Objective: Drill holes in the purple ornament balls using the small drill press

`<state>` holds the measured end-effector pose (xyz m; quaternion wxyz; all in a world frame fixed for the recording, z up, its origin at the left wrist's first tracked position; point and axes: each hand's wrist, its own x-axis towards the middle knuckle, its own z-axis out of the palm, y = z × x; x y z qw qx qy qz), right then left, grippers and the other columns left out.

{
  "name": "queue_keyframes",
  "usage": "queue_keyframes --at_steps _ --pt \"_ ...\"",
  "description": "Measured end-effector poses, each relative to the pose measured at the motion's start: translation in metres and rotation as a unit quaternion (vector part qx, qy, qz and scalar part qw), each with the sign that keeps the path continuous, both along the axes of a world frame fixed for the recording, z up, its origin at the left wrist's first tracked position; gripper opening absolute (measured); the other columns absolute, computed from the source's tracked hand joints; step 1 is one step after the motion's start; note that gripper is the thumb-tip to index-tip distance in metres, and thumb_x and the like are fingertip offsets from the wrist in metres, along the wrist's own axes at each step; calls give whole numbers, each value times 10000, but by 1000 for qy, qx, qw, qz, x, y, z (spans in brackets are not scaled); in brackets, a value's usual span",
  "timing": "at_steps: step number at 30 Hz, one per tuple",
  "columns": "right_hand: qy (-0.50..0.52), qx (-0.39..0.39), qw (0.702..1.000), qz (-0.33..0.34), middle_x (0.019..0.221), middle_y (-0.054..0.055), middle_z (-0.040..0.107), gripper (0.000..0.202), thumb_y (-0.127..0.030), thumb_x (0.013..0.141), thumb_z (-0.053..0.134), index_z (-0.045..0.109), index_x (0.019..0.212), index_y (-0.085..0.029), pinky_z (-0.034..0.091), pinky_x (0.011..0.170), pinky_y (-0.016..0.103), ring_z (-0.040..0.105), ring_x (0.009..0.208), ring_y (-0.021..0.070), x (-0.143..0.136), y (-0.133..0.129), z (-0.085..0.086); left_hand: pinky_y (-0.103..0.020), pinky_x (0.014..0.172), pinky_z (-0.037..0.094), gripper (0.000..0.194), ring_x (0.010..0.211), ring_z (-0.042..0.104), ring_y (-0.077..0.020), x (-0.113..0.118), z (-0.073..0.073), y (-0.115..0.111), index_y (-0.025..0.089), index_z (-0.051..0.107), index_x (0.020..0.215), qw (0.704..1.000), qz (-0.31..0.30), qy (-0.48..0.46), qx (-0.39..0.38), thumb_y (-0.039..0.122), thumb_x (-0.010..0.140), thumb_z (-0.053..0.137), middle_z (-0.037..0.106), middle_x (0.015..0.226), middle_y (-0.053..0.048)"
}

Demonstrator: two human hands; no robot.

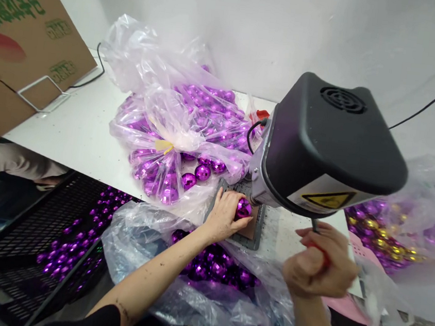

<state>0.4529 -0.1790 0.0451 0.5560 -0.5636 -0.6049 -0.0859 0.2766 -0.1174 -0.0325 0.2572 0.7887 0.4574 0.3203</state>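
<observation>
My left hand (224, 214) is closed around a shiny purple faceted ball (244, 208). It holds the ball low beside the head of a bench machine (332, 139) with a black housing and a yellow warning label. Under the ball lies the machine's dark base plate (252, 242); whether the two touch I cannot tell. To the right, my right hand (321, 264) is wrapped around the red handle (320, 250) of a lever below the housing. The machine's working tip is hidden behind its own body and the ball.
A tied clear bag (181, 138) of purple balls lies on the white table (69, 132). An open plastic bag (135, 237) with more balls hangs at the front edge. Black crate (9, 260) at left, cardboard box (28, 70) behind it, bagged purple and gold balls (385, 232) at right.
</observation>
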Motion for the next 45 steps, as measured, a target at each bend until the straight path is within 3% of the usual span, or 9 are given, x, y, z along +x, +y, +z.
queue_keyframes --at_steps 5,9,17,25,29,34,38,41,45 --pt "-5 22 997 -68 777 27 635 262 -394 906 550 699 945 -182 412 561 267 574 597 111 9 32 85 -589 1246 171 417 1209 570 -263 -1 8 -2 226 510 1241 1000 6 -15 -14 362 888 686 640 1193 -67" --pt "23 -15 999 -43 564 -2 511 356 -477 893 553 634 760 -157 344 523 226 472 527 78 8 61 121 -511 1156 368 456 1157 588 -260 -32 31 -32 218 491 1287 997 -12 -65 -41 410 913 669 637 1196 -90" --pt "87 -4 996 -16 502 -26 437 307 -452 873 599 618 755 -169 269 467 228 392 472 64 8 77 115 -465 1051 481 648 1258 547 -295 -101 55 -87 305 440 1444 991 -91 38 -92 356 867 732 555 1383 -111" --pt "84 -71 994 -22 464 -35 439 342 -486 870 573 614 760 -165 329 468 233 397 421 69 12 78 120 -542 1021 392 334 1146 566 -362 -97 54 54 158 632 1146 969 157 187 38 403 918 646 681 1116 -166" --pt "82 -88 993 -2 486 -32 477 418 -570 855 566 605 763 -164 369 471 231 468 440 85 14 74 124 -546 1025 388 317 1080 611 -370 -93 49 81 148 661 1017 965 160 207 6 372 816 761 703 956 -143" --pt "84 -85 993 21 516 -37 487 434 -587 859 560 597 769 -163 382 481 218 466 453 75 12 73 125 -432 932 515 463 1090 639 -269 -104 70 44 232 570 1270 981 101 -118 -120 461 880 670 653 1223 -106" --pt "71 -55 996 18 508 -28 458 385 -525 865 547 575 734 -163 292 452 204 393 453 59 9 74 128 -373 814 574 542 975 684 -229 -105 75 8 264 538 1347 851 -15 -394 -348 481 870 676 656 1203 -98" --pt "72 -56 996 20 523 -29 451 397 -539 863 544 569 733 -165 291 459 198 382 468 55 7 74 129 -319 755 556 563 925 675 -204 -96 64 -4 260 568 1352 798 -23 -443 -409 517 865 688 671 1135 -95" --pt "91 -78 992 38 550 -39 457 439 -596 870 538 575 772 -170 352 464 194 417 479 58 8 72 129 -279 762 514 584 979 632 -200 -74 45 -10 245 593 1319 843 8 -371 -389 480 812 761 667 1083 -51"
